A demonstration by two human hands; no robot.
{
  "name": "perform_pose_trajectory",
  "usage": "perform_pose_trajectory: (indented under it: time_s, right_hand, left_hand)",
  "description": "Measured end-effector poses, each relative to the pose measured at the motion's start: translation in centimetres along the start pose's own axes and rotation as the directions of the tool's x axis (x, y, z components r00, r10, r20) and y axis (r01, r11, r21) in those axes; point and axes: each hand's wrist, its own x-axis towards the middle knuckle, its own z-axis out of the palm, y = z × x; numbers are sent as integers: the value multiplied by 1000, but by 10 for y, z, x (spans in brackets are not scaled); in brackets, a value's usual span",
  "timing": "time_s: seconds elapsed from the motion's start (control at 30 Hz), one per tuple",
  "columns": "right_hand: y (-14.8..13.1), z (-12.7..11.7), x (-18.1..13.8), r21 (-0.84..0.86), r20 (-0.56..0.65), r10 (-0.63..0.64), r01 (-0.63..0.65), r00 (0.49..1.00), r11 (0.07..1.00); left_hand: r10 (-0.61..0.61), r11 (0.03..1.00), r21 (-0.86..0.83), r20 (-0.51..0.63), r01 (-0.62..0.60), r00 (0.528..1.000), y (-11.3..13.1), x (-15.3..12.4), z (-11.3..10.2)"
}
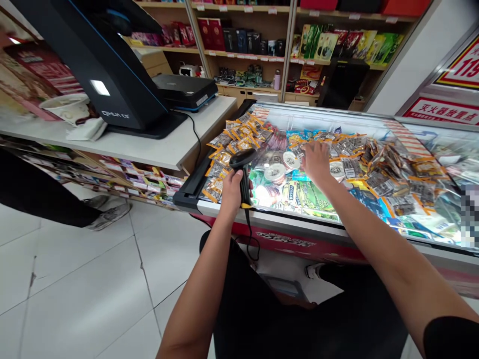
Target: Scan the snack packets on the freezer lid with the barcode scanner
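Head view: left hand (230, 192) is closed around the handle of the barcode scanner (242, 159), held upright at the near edge of the chest freezer (299, 223). Right hand (316, 162) lies palm down, fingers spread on the snack packets (342, 168) piled across the freezer top, gripping nothing. Round tubs (275, 173) sit between the hands. Looks like a reach-and-select step. A pick would need one packet pinched free, barcode facing the scanner.
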Motion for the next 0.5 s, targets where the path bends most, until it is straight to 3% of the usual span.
perform_pose_trajectory:
  time_s: [0.1, 0.2, 0.37, 0.43, 0.5]
  right_hand:
    - [-12, 0, 13, 64, -20, -46, 48, 999, 997]
    - [-49, 10, 19, 212, 15, -213, 205, 977, 955]
    - [-117, 45, 23, 391, 31, -526, 474, 850, 789]
    - [-134, 60, 28, 388, 39, -580, 523, 814, 759]
    - [-145, 71, 34, 375, 69, -581, 519, 811, 768]
  left_hand:
    - [17, 999, -49, -67, -20, 998, -6, 5, -7]
    - [50, 995, -87, -81, -57, 995, -16, 2, -9]
    - [130, 984, -119, -47, -135, 990, -23, -4, -12]
    - [141, 986, -88, -43, -145, 989, -23, -7, -13]
    - [138, 990, -34, -33, -139, 990, -22, -8, -13]
